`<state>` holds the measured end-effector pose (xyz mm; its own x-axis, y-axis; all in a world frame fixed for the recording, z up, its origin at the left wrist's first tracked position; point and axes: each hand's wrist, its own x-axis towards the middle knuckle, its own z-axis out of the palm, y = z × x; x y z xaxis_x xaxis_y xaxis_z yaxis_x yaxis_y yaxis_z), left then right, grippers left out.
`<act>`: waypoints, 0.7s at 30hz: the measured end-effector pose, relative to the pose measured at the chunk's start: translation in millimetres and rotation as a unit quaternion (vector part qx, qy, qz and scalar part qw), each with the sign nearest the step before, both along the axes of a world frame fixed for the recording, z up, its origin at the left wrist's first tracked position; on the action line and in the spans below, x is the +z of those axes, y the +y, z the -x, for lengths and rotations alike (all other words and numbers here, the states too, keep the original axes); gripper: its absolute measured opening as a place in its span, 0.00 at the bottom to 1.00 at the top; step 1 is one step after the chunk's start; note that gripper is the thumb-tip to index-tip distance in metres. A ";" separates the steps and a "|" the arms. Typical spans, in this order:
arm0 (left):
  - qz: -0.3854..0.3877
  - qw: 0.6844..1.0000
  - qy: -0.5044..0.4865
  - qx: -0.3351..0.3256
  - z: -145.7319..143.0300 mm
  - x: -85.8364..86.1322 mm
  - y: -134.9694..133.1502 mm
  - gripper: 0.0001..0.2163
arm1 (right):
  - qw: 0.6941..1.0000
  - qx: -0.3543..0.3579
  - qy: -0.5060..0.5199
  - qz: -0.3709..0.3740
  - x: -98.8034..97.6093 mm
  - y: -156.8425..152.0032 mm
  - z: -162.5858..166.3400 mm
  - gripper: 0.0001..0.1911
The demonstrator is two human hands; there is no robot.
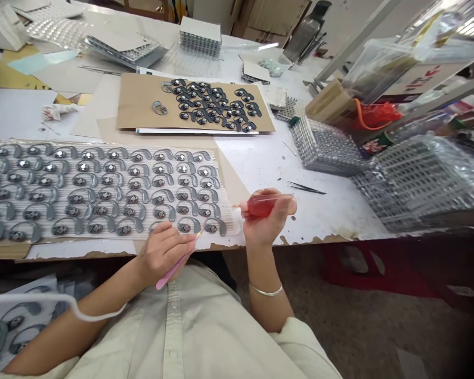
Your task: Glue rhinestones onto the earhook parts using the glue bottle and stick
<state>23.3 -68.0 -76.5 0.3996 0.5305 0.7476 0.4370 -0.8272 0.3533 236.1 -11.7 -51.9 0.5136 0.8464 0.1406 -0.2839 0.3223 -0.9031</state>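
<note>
Dozens of grey, hook-shaped plastic parts with round metallic centres (pixel 104 195) lie in rows on a white ribbed sheet (pixel 229 223) at the front edge of a white-topped table (pixel 256 158). The left hand (pixel 164 252) has its fingers together, clamped on a slim pink tool with a yellow tip (pixel 169 276); the tip is beside the last parts of the nearest row, but whether it touches them cannot be told. Right of the sheet, the right hand (pixel 263 229) curls its fingers around a clear bottle of red liquid (pixel 263 205), its thin nozzle pointing left. Beyond, darker hook-shaped parts (pixel 211 105) cluster on brown cardboard (pixel 136 105). Dark metal tweezers (pixel 306 188) lie farther right.
</note>
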 end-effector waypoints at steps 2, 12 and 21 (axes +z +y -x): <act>-0.005 1.000 0.005 -0.011 3.3 0.1 -4.7 0.08 | 0.998 0.032 0.039 0.043 0.2 -2.4 -10.2 0.25; -0.027 0.999 0.039 -0.017 -17.2 -1.9 -4.5 0.06 | 0.985 0.092 0.121 0.082 -12.5 -13.5 -23.1 0.23; -0.006 0.999 0.037 -0.009 -17.3 -8.8 -5.5 0.09 | 0.980 0.141 0.105 0.096 -15.8 -8.2 -31.7 0.25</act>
<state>40.6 -73.5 -85.3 0.4637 0.5137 0.7219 0.4466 -0.8392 0.3103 267.8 -19.9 -67.7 0.2552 0.9595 -0.1196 -0.5231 0.0330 -0.8516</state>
